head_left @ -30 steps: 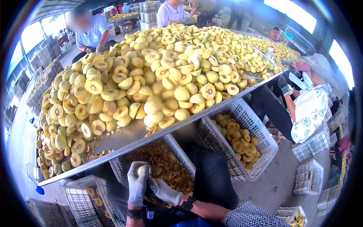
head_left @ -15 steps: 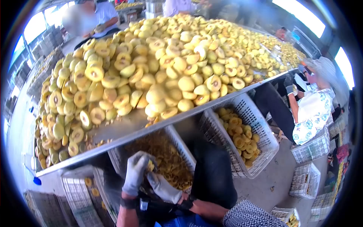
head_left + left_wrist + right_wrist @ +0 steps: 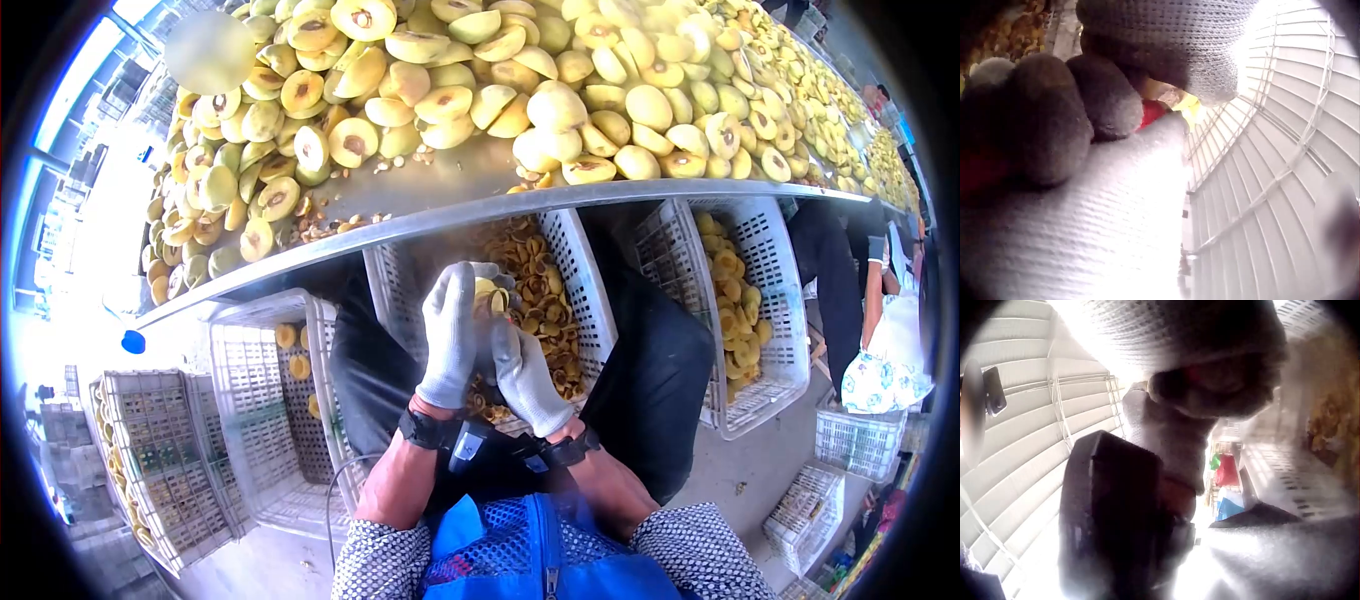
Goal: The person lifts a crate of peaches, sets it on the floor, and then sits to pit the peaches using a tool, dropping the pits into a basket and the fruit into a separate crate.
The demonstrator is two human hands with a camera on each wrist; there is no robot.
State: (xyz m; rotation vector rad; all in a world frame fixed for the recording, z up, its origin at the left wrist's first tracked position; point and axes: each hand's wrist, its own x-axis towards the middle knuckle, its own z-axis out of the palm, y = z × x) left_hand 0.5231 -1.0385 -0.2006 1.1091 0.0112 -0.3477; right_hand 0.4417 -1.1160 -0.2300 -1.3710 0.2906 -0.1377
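My gloved left hand (image 3: pixel 448 335) holds a yellow peach half (image 3: pixel 488 297) up in its fingers, over a white crate. My gloved right hand (image 3: pixel 528 378) is close against it, with its thumb side at the fruit. In the left wrist view, the right hand's curled fingers (image 3: pixel 1047 119) grip a red tool handle (image 3: pixel 1152 114), whose working end is hidden between the hands. A bit of yellow fruit (image 3: pixel 1191 111) shows there beside the left glove (image 3: pixel 1172 44). Brownish-yellow scraps (image 3: pixel 545 300) fill much of the crate (image 3: pixel 583 262) beneath.
A metal-edged table (image 3: pixel 440 215) heaped with peach halves (image 3: pixel 440 105) runs across in front. Another crate (image 3: pixel 790 300) with fruit stands to the right of my knee. On the left, a crate (image 3: pixel 260 420) has a few pieces inside. A person (image 3: pixel 885 370) sits at far right.
The head view has tipped down and turned, so the hands appear higher and nearer the middle. The peach half stays in the left hand while the right hand works against it.
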